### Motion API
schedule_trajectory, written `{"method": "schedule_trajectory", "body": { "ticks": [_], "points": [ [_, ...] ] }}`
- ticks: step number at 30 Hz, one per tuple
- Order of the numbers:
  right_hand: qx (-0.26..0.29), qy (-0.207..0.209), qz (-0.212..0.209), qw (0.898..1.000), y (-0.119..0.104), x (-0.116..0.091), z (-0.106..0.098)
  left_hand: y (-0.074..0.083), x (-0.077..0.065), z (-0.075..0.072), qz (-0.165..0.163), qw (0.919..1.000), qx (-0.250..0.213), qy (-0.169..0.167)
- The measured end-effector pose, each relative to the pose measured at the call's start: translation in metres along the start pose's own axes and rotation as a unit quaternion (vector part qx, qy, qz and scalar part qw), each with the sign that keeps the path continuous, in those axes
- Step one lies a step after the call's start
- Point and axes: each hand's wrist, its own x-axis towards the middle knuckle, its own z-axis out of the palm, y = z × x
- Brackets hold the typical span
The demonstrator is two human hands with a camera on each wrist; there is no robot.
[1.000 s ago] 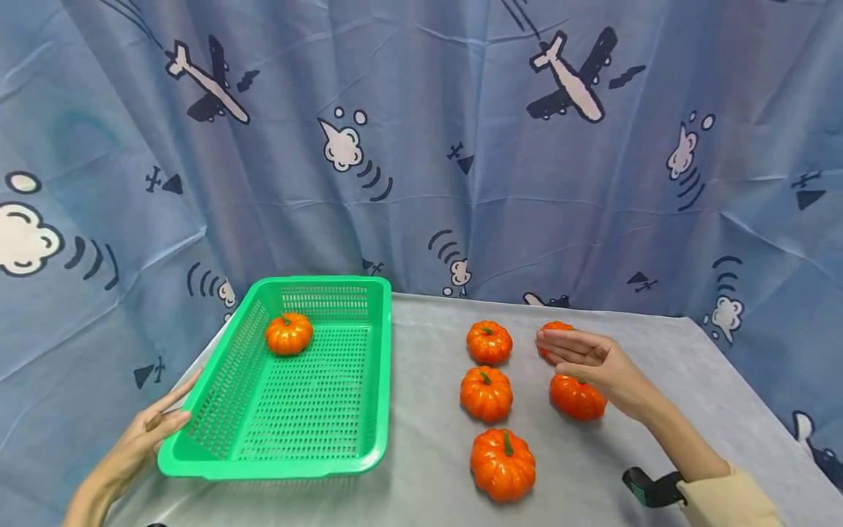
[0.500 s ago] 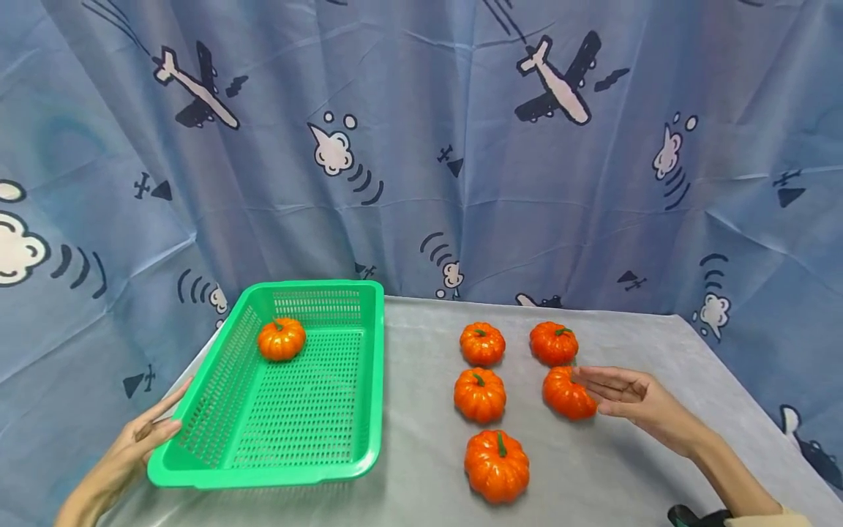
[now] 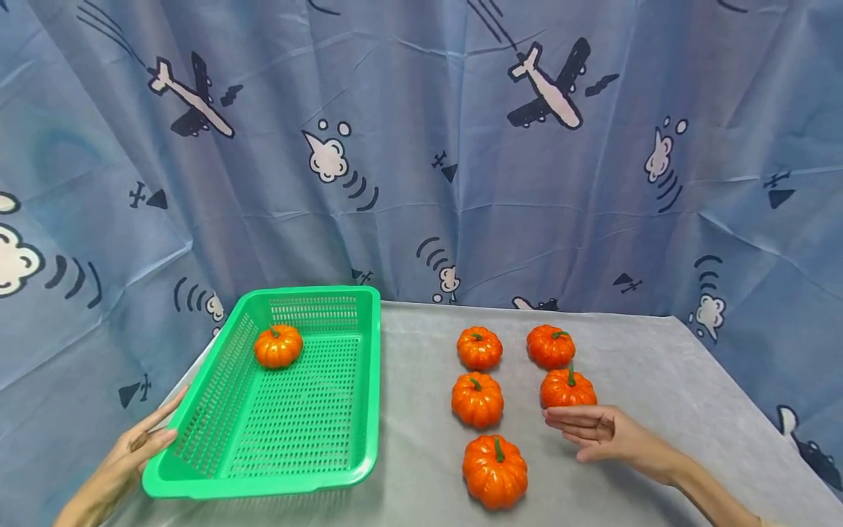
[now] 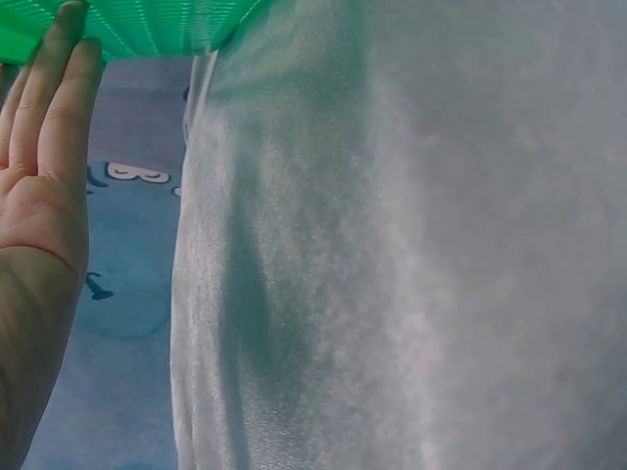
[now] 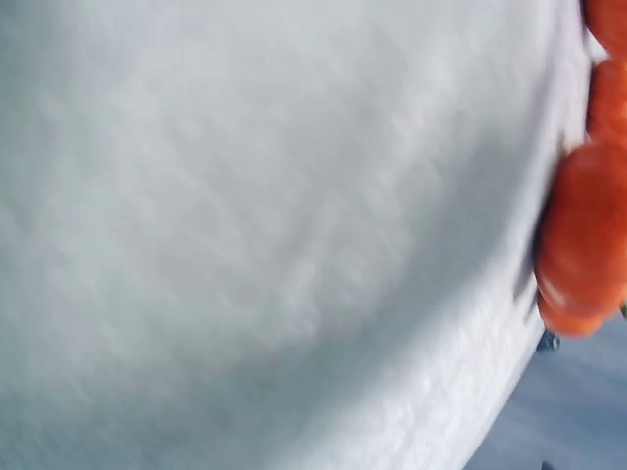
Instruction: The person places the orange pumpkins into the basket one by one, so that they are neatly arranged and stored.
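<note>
Blue fabric printed with airplanes, white puffs and dark curved lines hangs in folds behind a pale grey bench. On the left part of the bench sits a green plastic basket pierced with rows of slots. One orange pumpkin lies inside, on the basket's floor toward the far left corner, its stem up. My left hand is at the basket's left side: its fingers are stretched out straight, their tips against the green wall, while my thumb sits apart from them near the front left corner.

Five more pumpkins rest on the bench to the right of the basket. Three make a column: a far pumpkin, a middle pumpkin just in front of it, and a near pumpkin a little more apart. To the right of these are a deeper-orange back pumpkin and, just in front of it, a deeper-orange front pumpkin. My right hand is by that last one, holding nothing; its fingers are straight and close together, the thumb apart. They cover the pumpkin's lower edge in the head view, and I cannot tell whether they touch it. The right wrist view is blurred, with pumpkins along its right edge.
</note>
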Motion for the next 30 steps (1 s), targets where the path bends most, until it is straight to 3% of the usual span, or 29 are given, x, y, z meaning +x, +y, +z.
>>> {"method": "schedule_trajectory", "body": {
  "ticks": [7, 14, 18, 26, 30],
  "points": [
    [0.000, -0.018, 0.019, 1.000, 0.014, 0.016, 0.004, 0.000, -0.001, 0.000, 0.044, 0.9973, -0.049, -0.032],
    [0.031, -0.026, 0.056, 0.998, 0.023, 0.026, 0.002, 0.003, -0.002, -0.001, 0.012, 0.9956, -0.075, -0.054],
    [0.033, -0.036, 0.058, 0.997, 0.029, 0.033, 0.002, 0.003, -0.001, 0.000, 0.011, 0.9949, -0.080, -0.062],
    [0.035, -0.068, 0.038, 0.996, 0.032, 0.050, 0.010, 0.003, 0.000, 0.001, -0.025, 0.9984, -0.048, -0.019],
    [0.024, -0.079, 0.024, 0.996, 0.034, 0.058, 0.015, 0.001, 0.000, 0.001, -0.025, 0.9991, -0.035, -0.008]
  ]
}}
